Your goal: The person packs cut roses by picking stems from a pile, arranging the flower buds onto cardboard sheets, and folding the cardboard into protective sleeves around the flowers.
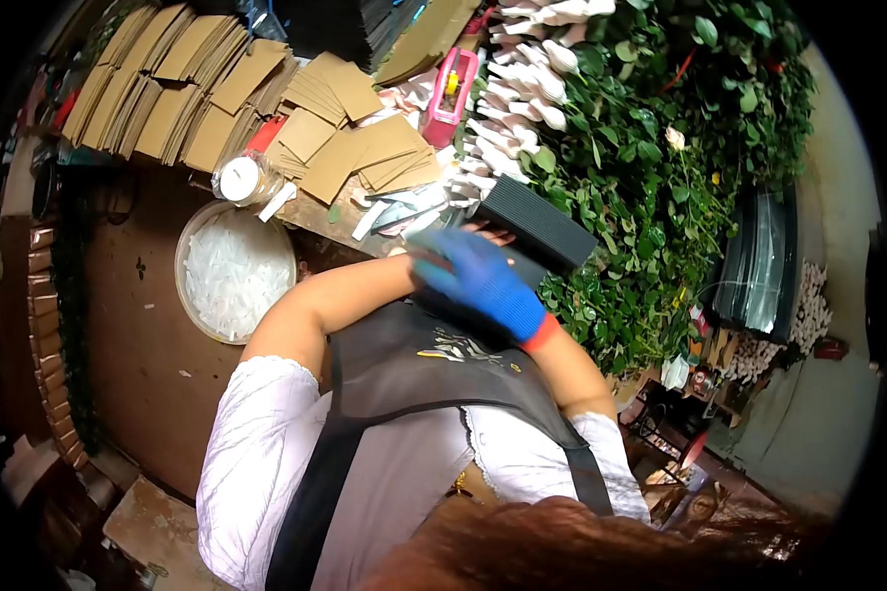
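My bare left hand (490, 232) shows only in part, as the right hand crosses over it. Its visible fingers lie stretched out at the near end of a black ridged block (537, 225). A blue knit glove with a red-orange cuff covers my right hand (468, 278), which is smeared by motion in front of my left wrist. Whether the glove holds anything is hidden. A dark flat surface (529, 269) lies beneath the block. To the left of the hands are crumpled silvery and white scraps (399, 212) on the bench edge.
Stacked brown cardboard pieces (182, 84) and a white-lidded jar (238, 180) stand at left, above a tub (291, 246) of translucent strips. A pink tape dispenser (450, 98) sits near white-wrapped flower heads (522, 89). Leafy stems (650, 148) fill the right, beside dark sheets (759, 261).
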`<move>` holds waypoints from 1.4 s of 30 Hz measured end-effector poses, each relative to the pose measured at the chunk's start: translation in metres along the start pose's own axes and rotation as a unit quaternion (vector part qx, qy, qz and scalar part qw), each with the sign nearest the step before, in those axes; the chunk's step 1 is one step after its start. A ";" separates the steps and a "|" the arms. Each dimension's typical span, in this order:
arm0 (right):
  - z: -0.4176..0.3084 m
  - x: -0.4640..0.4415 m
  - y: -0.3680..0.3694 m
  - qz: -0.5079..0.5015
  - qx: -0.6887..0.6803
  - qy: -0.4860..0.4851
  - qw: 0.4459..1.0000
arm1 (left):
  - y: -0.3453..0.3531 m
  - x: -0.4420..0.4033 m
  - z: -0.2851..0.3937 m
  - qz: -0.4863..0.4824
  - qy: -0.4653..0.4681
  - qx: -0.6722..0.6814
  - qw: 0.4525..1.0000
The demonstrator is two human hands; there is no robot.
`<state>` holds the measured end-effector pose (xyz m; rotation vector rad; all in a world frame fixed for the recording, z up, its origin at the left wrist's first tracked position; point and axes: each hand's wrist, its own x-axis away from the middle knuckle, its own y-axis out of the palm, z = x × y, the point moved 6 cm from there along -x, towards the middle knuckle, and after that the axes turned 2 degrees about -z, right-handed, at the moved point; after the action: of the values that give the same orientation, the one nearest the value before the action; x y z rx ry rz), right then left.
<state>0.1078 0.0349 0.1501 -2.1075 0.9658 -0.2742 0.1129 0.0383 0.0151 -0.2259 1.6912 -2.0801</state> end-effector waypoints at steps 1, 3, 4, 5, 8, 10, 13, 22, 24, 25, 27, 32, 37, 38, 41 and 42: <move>0.002 -0.032 0.010 0.001 0.044 0.003 0.999 | 0.029 0.001 -0.006 0.077 -0.019 -0.167 0.983; 0.012 -0.101 0.038 -0.009 0.147 -0.011 0.989 | 0.007 0.004 -0.004 0.072 0.001 0.019 0.997; 0.017 -0.133 0.056 -0.019 0.205 -0.025 0.978 | -0.001 0.006 -0.003 0.067 0.013 0.111 0.991; 0.027 -0.156 0.081 -0.007 0.254 -0.060 0.965 | 0.003 0.006 -0.005 0.060 0.002 0.144 0.988; 0.065 -0.178 0.146 0.036 0.346 -0.132 0.928 | 0.009 0.007 -0.004 0.097 0.039 0.055 0.993; 0.065 -0.180 0.149 0.004 0.352 -0.165 0.921 | -0.008 0.010 -0.005 0.102 0.040 0.113 0.988; 0.021 -0.160 0.074 0.111 0.291 -0.193 0.930 | 0.007 0.004 -0.002 0.114 0.032 0.118 0.986; 0.063 0.080 -0.038 0.060 -0.266 0.246 0.930 | -0.005 0.007 -0.010 -0.015 -0.041 0.218 0.975; 0.108 0.122 -0.005 0.029 -0.346 0.334 0.876 | -0.043 -0.003 0.001 -0.051 -0.040 0.149 0.987; 0.116 0.129 0.005 0.013 -0.384 0.374 0.844 | -0.039 0.000 0.000 -0.049 -0.030 0.122 0.991; 0.124 0.133 0.012 -0.016 -0.358 0.454 0.815 | -0.022 0.011 -0.007 0.013 0.030 0.107 0.994; 0.116 0.118 0.001 -0.070 -0.232 0.470 0.849 | -0.051 0.057 -0.043 0.105 -0.002 0.068 0.992; 0.116 0.112 -0.001 -0.094 -0.060 0.430 0.896 | -0.097 0.026 -0.008 0.130 0.024 0.157 0.979; 0.118 0.113 0.000 -0.097 -0.017 0.414 0.905 | -0.086 0.020 -0.003 0.017 -0.006 0.166 0.986; 0.107 0.120 -0.014 -0.044 0.058 0.362 0.929 | -0.080 0.018 -0.003 0.029 -0.021 0.155 0.987; 0.099 0.123 -0.030 -0.038 0.025 0.361 0.932 | -0.079 0.019 -0.002 0.034 -0.024 0.163 0.986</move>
<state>0.2560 0.0155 0.0907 -2.0185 1.2600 -1.1592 0.0761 0.0437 0.0876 -0.1120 1.2870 -2.2402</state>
